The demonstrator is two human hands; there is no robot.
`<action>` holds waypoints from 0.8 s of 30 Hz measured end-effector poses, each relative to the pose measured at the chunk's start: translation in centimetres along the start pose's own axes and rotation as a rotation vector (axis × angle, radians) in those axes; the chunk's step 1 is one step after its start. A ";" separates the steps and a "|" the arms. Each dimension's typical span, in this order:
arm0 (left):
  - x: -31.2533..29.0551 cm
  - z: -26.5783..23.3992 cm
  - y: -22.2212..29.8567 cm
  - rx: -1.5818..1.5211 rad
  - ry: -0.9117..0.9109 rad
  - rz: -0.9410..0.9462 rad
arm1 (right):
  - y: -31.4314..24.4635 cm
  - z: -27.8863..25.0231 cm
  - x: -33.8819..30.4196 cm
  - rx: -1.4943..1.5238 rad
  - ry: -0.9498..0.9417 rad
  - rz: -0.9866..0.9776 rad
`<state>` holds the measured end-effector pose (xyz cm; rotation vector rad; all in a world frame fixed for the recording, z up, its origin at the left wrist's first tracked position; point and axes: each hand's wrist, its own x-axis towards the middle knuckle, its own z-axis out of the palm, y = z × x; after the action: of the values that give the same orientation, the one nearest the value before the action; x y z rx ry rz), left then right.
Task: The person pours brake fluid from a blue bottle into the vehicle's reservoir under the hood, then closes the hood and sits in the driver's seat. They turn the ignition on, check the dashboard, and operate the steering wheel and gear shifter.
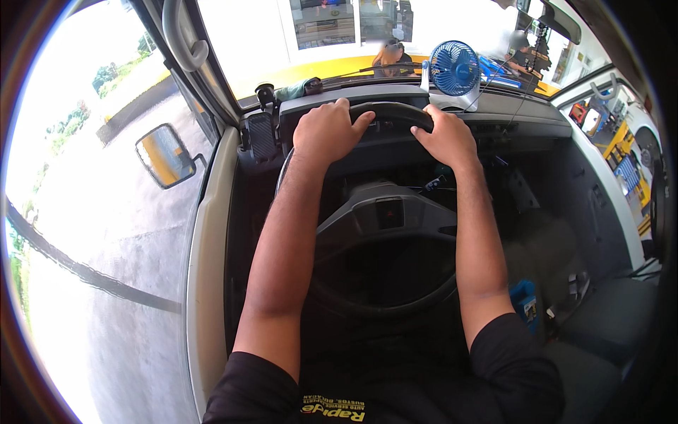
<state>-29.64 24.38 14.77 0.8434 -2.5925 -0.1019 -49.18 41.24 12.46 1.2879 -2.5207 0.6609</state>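
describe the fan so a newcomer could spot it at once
On the dashboard, look just beyond the right hand on the steering wheel. The fan stands there; its round blue grille and white base set it apart from the black mount farther left.

On the dark grey dashboard (pixel 526 111) we see a round blue fan with a white base (pixel 455 68), and near its left end a black rectangular phone holder (pixel 264 136). To our left hangs a rectangular, dark-rimmed side mirror (pixel 167 156). Low on our right, we find a bright blue plastic container (pixel 523 302) near a dark grey seat (pixel 609 311).
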 end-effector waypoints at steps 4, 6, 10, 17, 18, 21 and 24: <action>0.1 0.2 -0.2 -0.033 -0.019 0.000 | 0.2 0.2 0.3 0.003 -0.016 -0.006; 0.1 0.2 -0.2 -0.020 -0.017 -0.013 | 0.2 0.3 0.3 0.002 -0.016 -0.019; 0.1 0.3 0.0 -0.007 -0.010 -0.018 | 0.2 0.3 0.1 -0.007 -0.001 -0.011; 1.3 0.7 0.9 0.058 0.026 0.078 | 0.6 0.0 -1.1 -0.016 0.008 0.076; 1.6 0.8 1.3 0.058 0.011 0.100 | 0.9 0.0 -1.7 0.005 0.017 0.111; 2.6 1.2 3.1 0.077 0.015 0.165 | 1.7 -0.1 -3.6 0.045 0.058 0.219; 3.4 1.4 5.0 0.095 0.001 0.181 | 2.3 -0.1 -5.0 0.055 0.079 0.324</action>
<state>-35.40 26.44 15.67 0.6355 -2.6767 0.0743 -48.09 45.98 9.92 0.8550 -2.6860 0.8345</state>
